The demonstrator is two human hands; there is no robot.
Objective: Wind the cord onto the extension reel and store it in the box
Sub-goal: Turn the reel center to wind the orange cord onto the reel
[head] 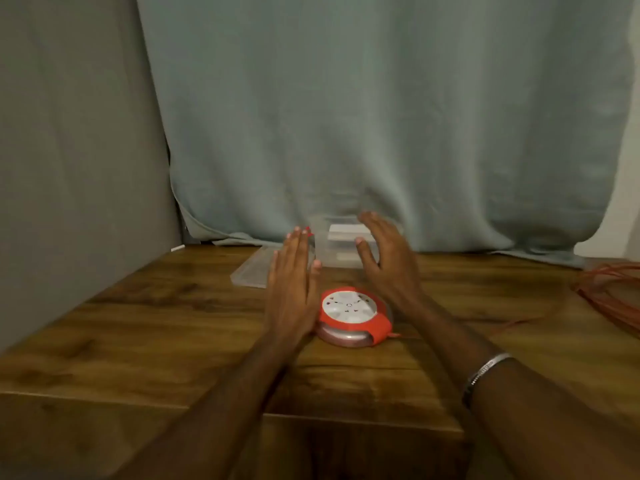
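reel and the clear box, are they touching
Apart. The head view shows bare table between the reel and the box.

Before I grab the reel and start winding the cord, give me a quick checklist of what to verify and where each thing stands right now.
1. Left hand free: ok, open, flat, holding nothing.
2. Right hand free: ok, open, holding nothing.
3. Extension reel within reach: ok, lying flat on the table between both hands.
4. Cord wound: not ok, it lies in loose orange loops at the table's right edge.
5. Clear plastic box open: ok, its lid lies beside it on the left.
6. Box empty: not ok, something white shows inside.
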